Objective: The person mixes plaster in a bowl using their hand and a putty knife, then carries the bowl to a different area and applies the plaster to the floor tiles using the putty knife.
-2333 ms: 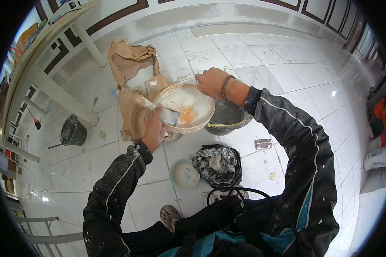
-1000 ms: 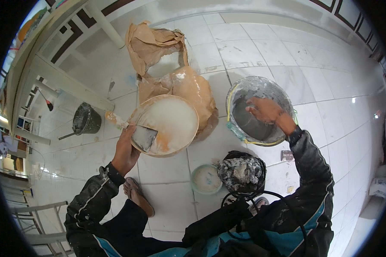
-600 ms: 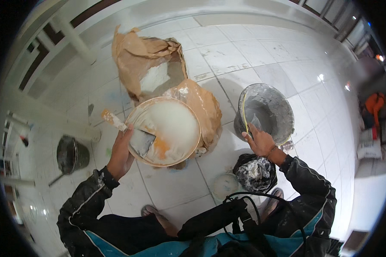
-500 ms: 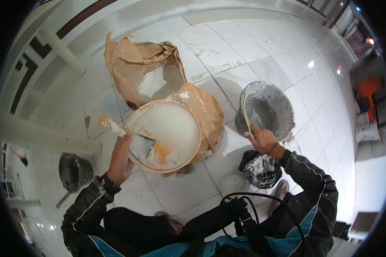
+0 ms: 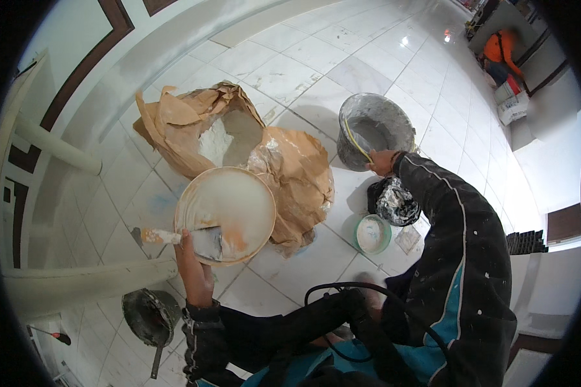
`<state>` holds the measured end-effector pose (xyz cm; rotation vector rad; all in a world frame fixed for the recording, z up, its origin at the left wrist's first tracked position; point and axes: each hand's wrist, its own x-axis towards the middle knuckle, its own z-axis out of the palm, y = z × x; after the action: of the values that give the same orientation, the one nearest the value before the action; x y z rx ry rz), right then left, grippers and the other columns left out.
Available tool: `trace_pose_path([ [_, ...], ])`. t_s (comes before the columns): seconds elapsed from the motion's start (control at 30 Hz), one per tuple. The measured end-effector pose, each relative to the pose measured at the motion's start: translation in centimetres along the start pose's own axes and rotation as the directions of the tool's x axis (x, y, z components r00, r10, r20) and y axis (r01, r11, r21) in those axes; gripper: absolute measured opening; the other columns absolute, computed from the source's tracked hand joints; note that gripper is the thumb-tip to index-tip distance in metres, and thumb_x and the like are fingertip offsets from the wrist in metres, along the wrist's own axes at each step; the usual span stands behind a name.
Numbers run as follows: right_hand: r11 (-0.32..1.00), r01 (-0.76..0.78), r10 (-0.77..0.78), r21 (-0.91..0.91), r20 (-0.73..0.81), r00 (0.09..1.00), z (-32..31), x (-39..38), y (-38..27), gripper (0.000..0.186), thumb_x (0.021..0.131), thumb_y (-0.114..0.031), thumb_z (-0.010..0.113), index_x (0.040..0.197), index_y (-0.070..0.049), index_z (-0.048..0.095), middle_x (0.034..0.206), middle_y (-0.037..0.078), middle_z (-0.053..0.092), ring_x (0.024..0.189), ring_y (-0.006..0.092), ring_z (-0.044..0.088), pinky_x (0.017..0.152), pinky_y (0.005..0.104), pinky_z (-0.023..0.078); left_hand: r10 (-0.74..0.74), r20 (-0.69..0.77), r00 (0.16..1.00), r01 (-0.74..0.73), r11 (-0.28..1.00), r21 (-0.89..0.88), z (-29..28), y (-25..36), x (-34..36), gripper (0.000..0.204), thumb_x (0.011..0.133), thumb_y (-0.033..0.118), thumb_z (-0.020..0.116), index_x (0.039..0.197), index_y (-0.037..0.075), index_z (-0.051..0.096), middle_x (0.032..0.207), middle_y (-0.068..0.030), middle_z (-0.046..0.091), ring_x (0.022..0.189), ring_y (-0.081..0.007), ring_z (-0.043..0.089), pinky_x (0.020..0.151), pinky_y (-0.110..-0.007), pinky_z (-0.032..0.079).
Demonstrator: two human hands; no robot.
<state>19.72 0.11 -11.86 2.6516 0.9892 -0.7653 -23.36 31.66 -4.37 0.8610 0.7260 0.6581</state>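
Left hand (image 5: pixel 199 274) reaches up from 7 o'clock, thumb over the rim, clamped on a round basin (image 5: pixel 186 205) lying between 8 and 9 o'clock; it pins a scraper (image 5: pixel 208 243) there, handle toward 9. Right arm bends wide through 4 o'clock, its hand (image 5: pixel 382 162) at the near rim of a grey bucket (image 5: pixel 353 157), 2 o'clock. Right fingertips are hidden; cannot tell how closed they are or on what. Something translucent inside the bucket is hard to make out. Basin contents pale, smooth, orange-smeared beside the flat blade. Crumpled brown paper bag (image 5: pixel 181 113), 10 o'clock, holds lumpy white powder (image 5: pixel 214 143).
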Motion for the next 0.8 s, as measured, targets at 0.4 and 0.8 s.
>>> trace_pose_path([
  [0.4,0.764,0.621,-0.644,-0.175,-0.271,0.715,-10.6,13.3,-27.6,0.029,0.064,-0.022,0.061,0.082,0.0,0.067,0.073,0.021,0.064,0.07,0.0378,0.063,0.064,0.0462,0.051,0.219,-0.187,0.958,-0.196,0.972,0.133,-7.3,0.1,0.5,0.047,0.095,0.026,0.049,0.133,0.003,0.034,0.127,-0.011,0.047,0.117,-0.0218,0.046,0.098,-0.037,0.039],
  [0.8,0.821,0.438,-0.397,0.365,-0.186,0.899,-0.3,27.5,-43.5,0.058,0.086,-0.045,0.042,0.12,0.0,0.054,0.117,0.023,0.057,0.116,0.039,0.049,0.1,0.0473,0.036,0.181,-0.452,0.874,-0.212,0.977,-0.018,-5.6,-1.3,1.1,0.045,0.097,0.03,0.042,0.134,0.004,0.035,0.129,-0.011,0.044,0.12,-0.0231,0.044,0.101,-0.04,0.038],
])
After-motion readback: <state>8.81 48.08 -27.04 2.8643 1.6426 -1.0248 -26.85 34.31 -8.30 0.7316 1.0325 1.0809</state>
